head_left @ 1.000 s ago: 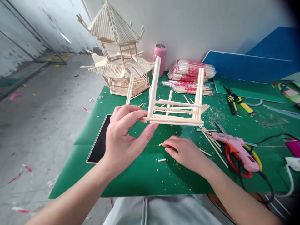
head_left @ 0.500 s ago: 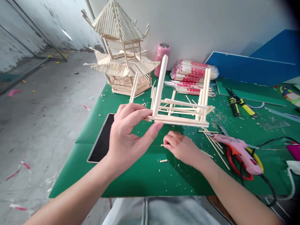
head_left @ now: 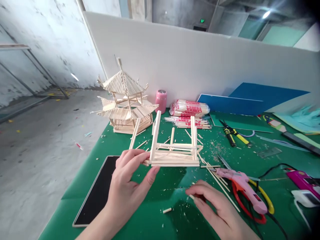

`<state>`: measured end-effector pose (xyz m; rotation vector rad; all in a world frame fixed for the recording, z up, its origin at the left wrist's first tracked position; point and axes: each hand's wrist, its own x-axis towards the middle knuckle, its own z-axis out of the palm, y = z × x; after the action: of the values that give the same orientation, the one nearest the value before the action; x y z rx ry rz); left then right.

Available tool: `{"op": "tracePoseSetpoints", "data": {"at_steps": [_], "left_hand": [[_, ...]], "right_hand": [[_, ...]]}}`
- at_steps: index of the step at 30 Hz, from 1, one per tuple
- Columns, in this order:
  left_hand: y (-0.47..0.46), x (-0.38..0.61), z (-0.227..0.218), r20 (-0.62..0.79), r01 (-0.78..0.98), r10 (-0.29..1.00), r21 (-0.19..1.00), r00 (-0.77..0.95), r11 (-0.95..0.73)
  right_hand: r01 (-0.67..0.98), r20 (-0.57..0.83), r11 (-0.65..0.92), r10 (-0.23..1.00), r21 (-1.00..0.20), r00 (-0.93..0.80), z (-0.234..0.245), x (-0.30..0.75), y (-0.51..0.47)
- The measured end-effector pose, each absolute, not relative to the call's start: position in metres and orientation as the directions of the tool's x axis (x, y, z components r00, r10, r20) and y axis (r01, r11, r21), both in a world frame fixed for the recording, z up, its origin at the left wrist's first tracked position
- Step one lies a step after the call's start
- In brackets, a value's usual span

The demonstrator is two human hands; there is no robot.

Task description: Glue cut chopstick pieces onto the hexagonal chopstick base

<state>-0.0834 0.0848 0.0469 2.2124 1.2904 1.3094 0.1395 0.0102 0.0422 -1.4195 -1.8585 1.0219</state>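
Observation:
My left hand (head_left: pixel 131 180) pinches the left corner of a small frame of pale wooden sticks (head_left: pixel 175 164), keeping it raised over the table. The frame has a flat base, upright posts and low cross rails. Lower and to the right, my right hand (head_left: pixel 212 203) is closed, with the end of a short wooden stick (head_left: pixel 191 196) showing between thumb and fingers. Most of that stick is hidden. Another short stick piece (head_left: pixel 167 210) lies on the green tabletop between the hands.
A stick-built pagoda (head_left: pixel 123 106) stands at the back left, beside a pink flask (head_left: pixel 161 101) and wrapped stick bundles (head_left: pixel 190 110). A black tablet (head_left: pixel 96 190) lies left. On the right are a pink glue gun (head_left: pixel 243 183), pliers (head_left: pixel 233 134) and loose sticks (head_left: pixel 221 180).
The view has tilted upward, showing more wall and ceiling. My right hand has turned, and its fingers have opened slightly around the short stick. The left hand keeps its hold on the frame.

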Motion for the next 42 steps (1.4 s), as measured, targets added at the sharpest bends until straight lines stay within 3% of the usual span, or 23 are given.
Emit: {"op": "tracePoseSetpoints", "data": {"at_steps": [3,6,10,14,19,30,42], "left_hand": [[0.085,-0.082,0.048,0.589,0.590,0.785,0.569,0.193,-0.572],[0.085,-0.080,0.052,0.606,0.625,0.773,0.532,0.191,-0.571],[0.084,-0.077,0.057,0.629,0.652,0.756,0.498,0.182,-0.571],[0.083,-0.077,0.055,0.603,0.643,0.783,0.541,0.154,-0.543],[0.084,-0.081,0.055,0.636,0.649,0.754,0.508,0.161,-0.567],[0.098,-0.086,0.075,0.573,0.628,0.635,0.250,0.518,-0.737],[0.103,-0.086,0.076,0.584,0.616,0.626,0.254,0.516,-0.745]], "right_hand": [[0.456,0.096,0.121,0.992,-0.881,-0.078,0.049,0.143,0.009],[0.428,0.244,0.197,0.968,-0.882,0.057,0.051,0.142,0.017],[0.466,0.411,0.318,0.905,-0.826,0.111,0.063,0.136,0.032],[0.520,0.529,0.415,0.844,-0.746,0.086,0.076,0.130,0.043],[0.472,0.475,0.379,0.875,-0.796,0.098,0.072,0.129,0.055],[0.378,0.463,0.386,0.876,-0.841,0.135,0.063,0.128,0.061],[0.218,0.422,0.383,0.889,-0.898,0.175,0.059,0.126,0.067]]}}
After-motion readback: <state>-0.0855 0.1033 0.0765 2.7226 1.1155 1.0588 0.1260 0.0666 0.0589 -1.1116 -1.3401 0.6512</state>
